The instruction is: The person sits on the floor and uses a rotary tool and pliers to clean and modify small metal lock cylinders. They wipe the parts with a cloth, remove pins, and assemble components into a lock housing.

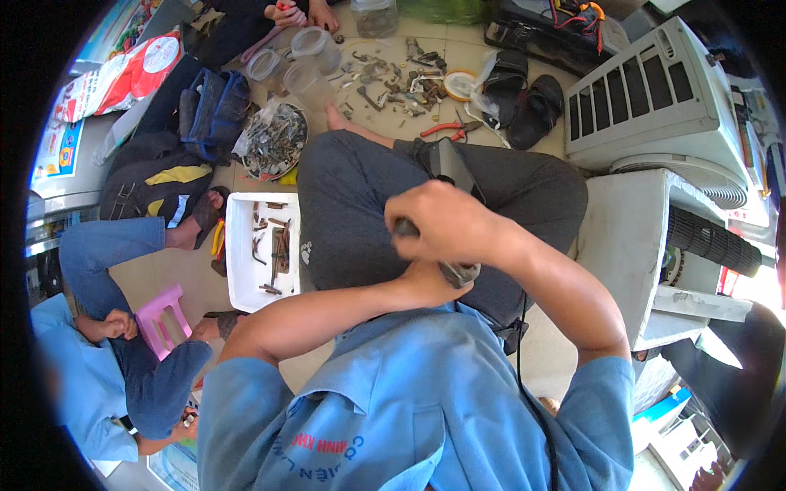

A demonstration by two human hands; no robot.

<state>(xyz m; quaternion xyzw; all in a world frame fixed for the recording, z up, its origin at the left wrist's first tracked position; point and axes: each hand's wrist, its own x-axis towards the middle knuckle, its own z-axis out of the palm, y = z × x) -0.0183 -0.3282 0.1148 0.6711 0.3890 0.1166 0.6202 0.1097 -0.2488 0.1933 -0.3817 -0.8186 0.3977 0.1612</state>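
Note:
My right hand (438, 217) is closed around a dark handle (405, 229) above my lap, slightly blurred. Just below it, my left hand (430, 286) grips a worn grey metal piece (458, 274), partly covered by my right hand and wrist. A long grey object with a black part (449, 164) extends between my knees, behind my right hand; I cannot tell whether it joins what I hold. A white tray (232, 245) with several rusty metal pieces (278, 245) lies beside my left knee.
Ahead lie scattered metal parts (409, 82), red-handled pliers (442, 129), sandals (532, 110), plastic cups (313, 49) and a dish of hardware (270, 139). White appliance housings (622, 262) flank my right. A co-worker (98, 368) sits left near a pink stool (164, 319); another's hands (295, 15) show at top.

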